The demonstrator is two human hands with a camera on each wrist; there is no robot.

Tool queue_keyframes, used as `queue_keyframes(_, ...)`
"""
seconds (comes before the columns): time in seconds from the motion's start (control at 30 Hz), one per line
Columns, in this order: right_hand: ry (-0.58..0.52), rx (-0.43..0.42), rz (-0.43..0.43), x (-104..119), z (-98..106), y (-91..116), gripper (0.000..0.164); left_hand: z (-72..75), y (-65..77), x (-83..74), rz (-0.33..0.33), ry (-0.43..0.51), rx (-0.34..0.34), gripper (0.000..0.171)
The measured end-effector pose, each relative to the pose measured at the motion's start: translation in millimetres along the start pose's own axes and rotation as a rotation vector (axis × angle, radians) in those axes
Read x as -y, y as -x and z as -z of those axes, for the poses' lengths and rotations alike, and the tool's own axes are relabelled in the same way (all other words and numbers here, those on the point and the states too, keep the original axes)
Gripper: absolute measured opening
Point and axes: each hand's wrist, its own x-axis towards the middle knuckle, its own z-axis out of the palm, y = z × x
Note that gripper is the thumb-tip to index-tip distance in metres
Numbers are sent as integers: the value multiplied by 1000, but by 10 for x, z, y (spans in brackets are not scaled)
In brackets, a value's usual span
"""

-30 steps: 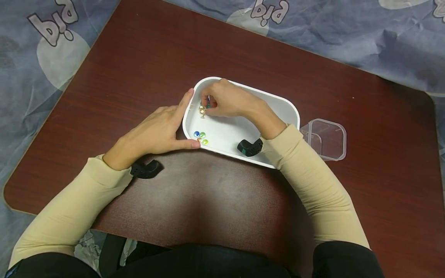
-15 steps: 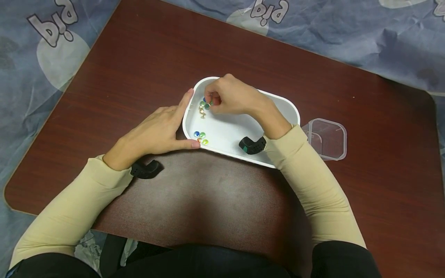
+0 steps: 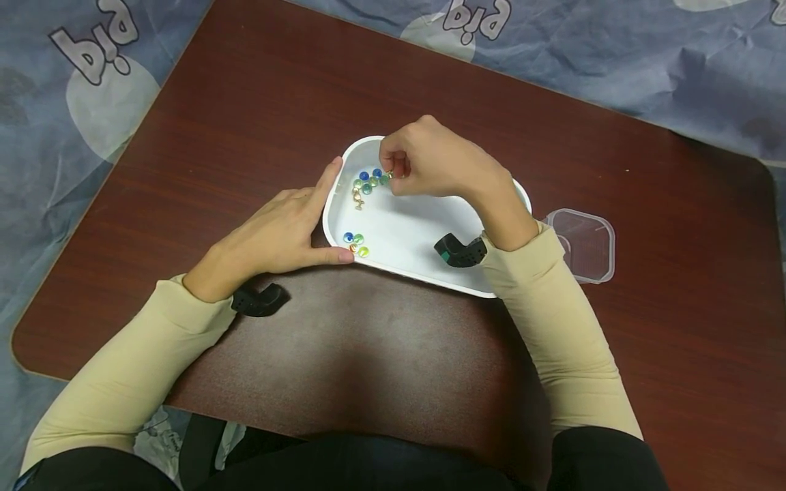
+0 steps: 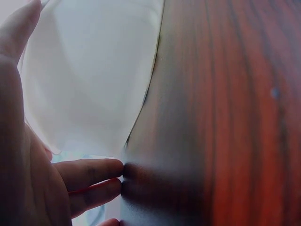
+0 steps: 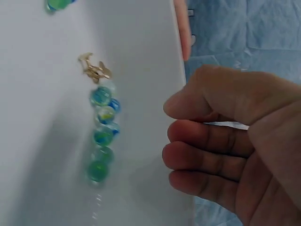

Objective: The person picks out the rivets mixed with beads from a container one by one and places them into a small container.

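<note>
A white tray (image 3: 417, 232) stands on the table, angled slightly. My left hand (image 3: 276, 221) braces its left end, fingers extended and thumb along the near rim. In the tray's far left part lies a curved row of glassy blue and green beads (image 3: 366, 188), with small gold pieces (image 3: 358, 198) at the near end. My right hand (image 3: 442, 160) is over the other end, thumb and fingertips drawn together beside a gold glint. I cannot tell whether they pinch anything. The right wrist view shows the bead row (image 5: 104, 136) beyond the curled fingers.
Several loose coloured glass marbles (image 3: 356, 244) lie in the tray's near left corner. A clear plastic box (image 3: 586, 245) stands right of the tray, partly behind the right sleeve (image 3: 546, 307). The brown table's (image 3: 258, 88) far edge borders a blue patterned cloth (image 3: 583, 61).
My right hand has moved right and slightly away along the bead row, uncovering more blue and green beads. The left hand and tray have stayed put.
</note>
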Motion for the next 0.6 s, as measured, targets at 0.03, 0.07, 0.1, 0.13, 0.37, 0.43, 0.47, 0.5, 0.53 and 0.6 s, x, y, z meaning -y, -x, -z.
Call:
queue_keyframes(0.03, 0, -7, -6, 6, 22, 23, 8, -1, -1, 1, 1, 2, 0, 124)
queue_keyframes(0.07, 2, -12, -11, 9, 40, 44, 8, -3, -1, 3, 5, 3, 1, 124)
queue_keyframes(0.1, 2, -13, -17, 12, 54, 64, 8, -5, 0, 5, 6, 4, 2, 125)
queue_keyframes(0.13, 6, -16, -23, 12, 66, 85, 9, -7, -2, 4, 5, 4, 2, 124)
queue_keyframes(0.37, 27, 8, -73, 38, 123, 214, 9, -16, -12, 3, -7, 8, -10, 124)
queue_keyframes(0.43, 31, 16, -90, 53, 141, 252, 9, -12, -9, 0, -8, 7, -8, 124)
queue_keyframes(0.47, 31, 17, -95, 60, 151, 272, 10, -10, -8, -2, -7, 7, -8, 124)
queue_keyframes(0.5, 35, 14, -96, 65, 161, 293, 10, -8, -8, -3, -6, 5, -7, 124)
queue_keyframes(0.53, 39, 8, -95, 69, 170, 317, 11, -7, -8, -2, -6, 4, -7, 123)
queue_keyframes(0.6, 45, -7, -88, 75, 188, 370, 12, -7, -10, -3, -4, 2, -5, 123)
